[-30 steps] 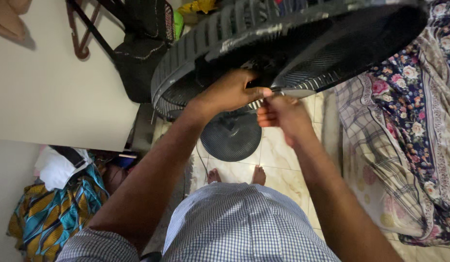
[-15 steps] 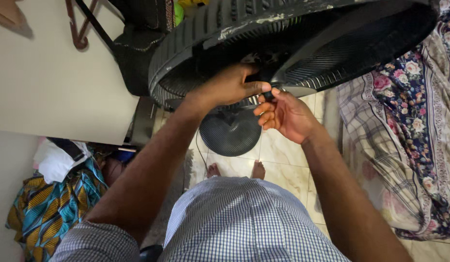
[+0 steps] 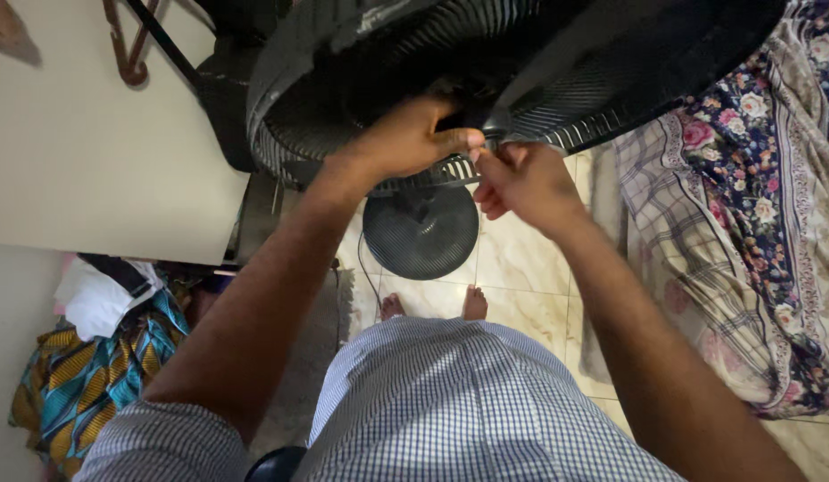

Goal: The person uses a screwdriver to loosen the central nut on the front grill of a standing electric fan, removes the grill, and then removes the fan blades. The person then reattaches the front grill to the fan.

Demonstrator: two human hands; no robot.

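Tiled floor (image 3: pixel 521 268) – fan guard (image 3: pixel 361 54) tilted, face down

This is a lived-in room of a home, likely a bedroom: a bed with floral bedding (image 3: pixel 771 152) and a plaid sheet (image 3: pixel 691 268), a tiled floor (image 3: pixel 512 268), piled patterned clothes (image 3: pixel 84 384), a clothes hanger (image 3: pixel 124 49), and a black standing fan (image 3: pixel 521 54).

Occluded and cropped regions, head view.
Fan guard (image 3: pixel 361 62): upper part cut by the top edge. Left hand (image 3: pixel 405 138): fingertips hidden inside the guard; any held item cannot be told. Right hand (image 3: pixel 521 178): fingers curled, contents too small to tell. Round base (image 3: pixel 420 234): top hidden behind the guard.
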